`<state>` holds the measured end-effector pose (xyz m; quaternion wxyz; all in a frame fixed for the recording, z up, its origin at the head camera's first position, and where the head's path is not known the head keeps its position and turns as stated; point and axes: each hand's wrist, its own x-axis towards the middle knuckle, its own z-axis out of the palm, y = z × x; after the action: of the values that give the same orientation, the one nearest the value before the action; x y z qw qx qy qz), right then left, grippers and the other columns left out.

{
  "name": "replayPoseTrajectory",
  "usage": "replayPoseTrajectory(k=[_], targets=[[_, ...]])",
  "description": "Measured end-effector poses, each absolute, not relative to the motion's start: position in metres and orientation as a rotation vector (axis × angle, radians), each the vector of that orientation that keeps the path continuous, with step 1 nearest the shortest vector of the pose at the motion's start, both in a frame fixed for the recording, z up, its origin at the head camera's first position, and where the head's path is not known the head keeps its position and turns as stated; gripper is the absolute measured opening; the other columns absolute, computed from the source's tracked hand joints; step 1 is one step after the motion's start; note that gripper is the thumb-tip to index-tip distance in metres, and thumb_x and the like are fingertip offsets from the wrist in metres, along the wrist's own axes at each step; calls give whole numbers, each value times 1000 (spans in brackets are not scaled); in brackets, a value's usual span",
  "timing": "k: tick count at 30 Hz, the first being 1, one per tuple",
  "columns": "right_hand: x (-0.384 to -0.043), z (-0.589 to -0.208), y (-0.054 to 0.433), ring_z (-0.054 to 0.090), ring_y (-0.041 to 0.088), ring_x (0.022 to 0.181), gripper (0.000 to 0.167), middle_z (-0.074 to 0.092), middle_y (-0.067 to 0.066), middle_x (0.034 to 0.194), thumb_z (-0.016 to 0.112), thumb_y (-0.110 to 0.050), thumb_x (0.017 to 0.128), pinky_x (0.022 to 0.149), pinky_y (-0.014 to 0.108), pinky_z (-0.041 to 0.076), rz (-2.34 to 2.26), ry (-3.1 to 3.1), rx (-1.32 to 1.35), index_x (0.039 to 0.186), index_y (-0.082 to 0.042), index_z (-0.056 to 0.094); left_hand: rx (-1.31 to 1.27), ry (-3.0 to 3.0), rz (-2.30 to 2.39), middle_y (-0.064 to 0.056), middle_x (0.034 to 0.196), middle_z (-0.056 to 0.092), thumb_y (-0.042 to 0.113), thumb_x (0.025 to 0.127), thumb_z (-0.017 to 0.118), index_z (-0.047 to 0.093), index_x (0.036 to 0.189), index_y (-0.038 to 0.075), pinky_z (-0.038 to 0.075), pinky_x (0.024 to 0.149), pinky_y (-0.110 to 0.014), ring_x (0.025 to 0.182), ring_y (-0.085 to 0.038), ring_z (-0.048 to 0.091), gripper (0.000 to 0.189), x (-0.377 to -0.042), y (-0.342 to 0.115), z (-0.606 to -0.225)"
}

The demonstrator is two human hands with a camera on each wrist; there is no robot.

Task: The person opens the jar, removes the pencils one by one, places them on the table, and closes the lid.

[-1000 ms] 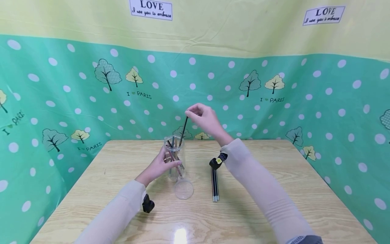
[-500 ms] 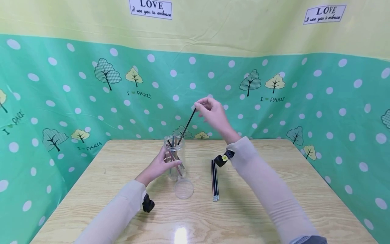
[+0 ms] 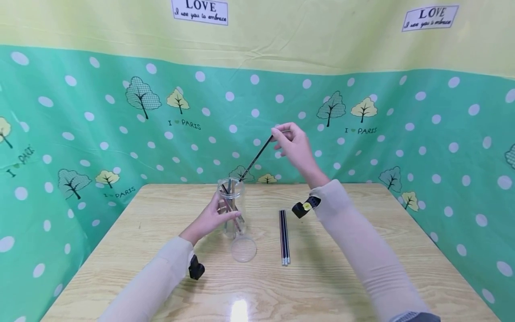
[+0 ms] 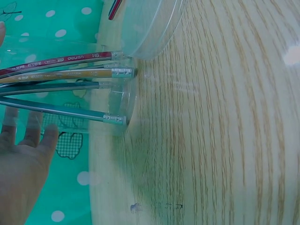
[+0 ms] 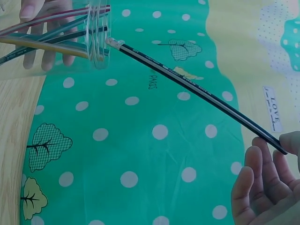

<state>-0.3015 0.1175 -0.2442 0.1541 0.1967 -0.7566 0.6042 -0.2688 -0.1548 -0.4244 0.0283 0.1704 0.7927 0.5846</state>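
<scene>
A clear jar [image 3: 242, 210] stands upright on the table, and my left hand [image 3: 211, 219] grips its side, thumb in front and fingers behind. Inside lean several pencils, among them a red pencil [image 4: 70, 59] and a yellow pencil [image 4: 89, 74], eraser ends down. My right hand [image 3: 297, 147] is raised to the right of the jar, pinching a black striped pencil [image 5: 197, 91] by its far tip. That pencil slants, its eraser end just outside the jar's mouth; whether it touches the rim I cannot tell.
A round clear lid [image 3: 243, 248] lies on the table in front of the jar. To its right, several dark pencils [image 3: 284, 237] lie side by side. A green dotted cloth [image 3: 257, 105] hangs behind the wooden table [image 3: 161, 214].
My right hand has moved up and to the right, drawing the black striped pencil out of the jar and tilting it further over. The left hand and jar stay in place.
</scene>
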Motion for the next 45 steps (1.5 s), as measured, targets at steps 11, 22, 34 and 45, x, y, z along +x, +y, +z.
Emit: replayPoseTrajectory(k=[11, 22, 34, 45], targets=[[-302, -251, 141, 63, 33, 90, 37, 70, 8, 104, 59, -43, 101, 72, 38, 56, 1694, -2185, 507, 119, -11, 59, 524, 2449, 1795, -18, 143, 45, 31, 86, 82, 14, 153, 55, 36, 108, -62, 133, -38, 48, 98, -270, -154, -425], [-305, -262, 152, 63, 33, 91, 38, 70, 8, 105, 59, -43, 101, 69, 37, 56, 1677, -2251, 444, 120, -10, 59, 530, 2436, 1798, -22, 140, 49, 31, 87, 81, 17, 154, 46, 42, 105, -57, 129, -37, 52, 95, -270, -155, -424], [-306, -281, 163, 65, 25, 84, 38, 70, 9, 103, 60, -43, 100, 70, 35, 57, 1662, -2297, 441, 121, -11, 59, 522, 2451, 1794, -21, 140, 50, 31, 86, 81, 14, 155, 50, 40, 106, -59, 129, -38, 51, 98, -268, -156, -424], [-308, -300, 181, 65, 35, 88, 45, 70, 11, 102, 59, -48, 99, 70, 37, 55, 1636, -2331, 435, 124, -11, 56, 500, 2461, 1779, -20, 142, 47, 33, 86, 81, 20, 155, 36, 36, 108, -61, 132, -41, 47, 92, -268, -156, -425]])
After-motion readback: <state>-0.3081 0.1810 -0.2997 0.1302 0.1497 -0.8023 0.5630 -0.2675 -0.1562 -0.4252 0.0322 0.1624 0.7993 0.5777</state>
